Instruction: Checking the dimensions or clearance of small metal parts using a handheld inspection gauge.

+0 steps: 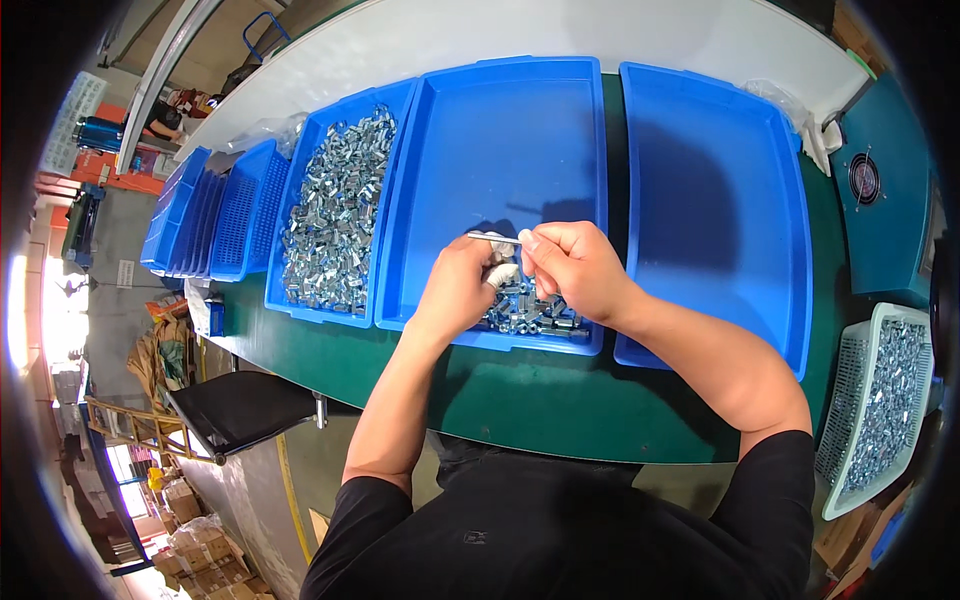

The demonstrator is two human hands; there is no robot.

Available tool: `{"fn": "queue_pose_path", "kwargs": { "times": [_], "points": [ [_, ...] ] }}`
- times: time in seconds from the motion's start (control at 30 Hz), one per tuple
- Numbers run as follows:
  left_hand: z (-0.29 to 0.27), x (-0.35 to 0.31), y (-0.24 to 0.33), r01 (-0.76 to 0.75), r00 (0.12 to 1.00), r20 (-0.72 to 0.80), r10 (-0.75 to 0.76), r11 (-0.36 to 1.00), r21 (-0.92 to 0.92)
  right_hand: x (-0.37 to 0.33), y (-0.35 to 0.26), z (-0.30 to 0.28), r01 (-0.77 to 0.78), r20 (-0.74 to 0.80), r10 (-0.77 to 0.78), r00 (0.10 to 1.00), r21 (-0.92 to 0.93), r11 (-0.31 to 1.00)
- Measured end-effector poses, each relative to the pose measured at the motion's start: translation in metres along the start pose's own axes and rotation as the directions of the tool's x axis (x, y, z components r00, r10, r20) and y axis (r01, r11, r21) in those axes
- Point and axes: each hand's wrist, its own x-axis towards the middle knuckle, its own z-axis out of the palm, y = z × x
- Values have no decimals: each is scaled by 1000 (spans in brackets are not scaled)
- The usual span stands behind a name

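Observation:
Above the middle blue tray [425, 200] my two hands meet. My right hand [575, 265] is closed, pinching a thin metal rod [495, 238] that points toward my left. My left hand [458, 285] is closed at the other end of the rod; whatever sits between its fingers is hidden. White coverings [502, 273] wrap some of its fingertips. Below the hands, small shiny metal pieces [535, 318] lie heaped at the near edge of the middle tray.
A blue tray full of metal pieces [335, 215] stands on the left, another blue tray [715, 220] on the right. Blue baskets [245, 210] sit far left. A pale basket of metal parts [875, 400] is at the right, near a teal machine [880, 190]. The table [560, 400] is green.

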Motion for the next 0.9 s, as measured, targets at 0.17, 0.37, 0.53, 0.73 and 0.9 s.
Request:
{"fn": "queue_pose_path", "kwargs": {
  "times": [0.17, 0.37, 0.53, 0.73, 0.9],
  "points": [
    [-5, -7, 2, 247, 952, -77, -296, 892, -378, -3, -3, 0, -7, 7, 7, 1000, -40, 999],
    [-14, -29, -4, 114, 824, -12, -566, 186, -976, -6, -7, 6, 18, -18, -21, 1000, -175, 984],
    [-8, -46, 1, 77, 844, -17, -536, 151, -985, -7, -5, 9, 97, 12, -99, 995, -347, 933],
    [0, -45, 23, 130, 873, -127, -471, 474, -871, -7, 6, 4, 324, 116, -315, 942, -565, 759],
    [-1, -47, 24, 144, 933, -46, -358, 486, -862, -10, 3, 4, 457, 246, -404, 881, -663, 593]
  ]
}}
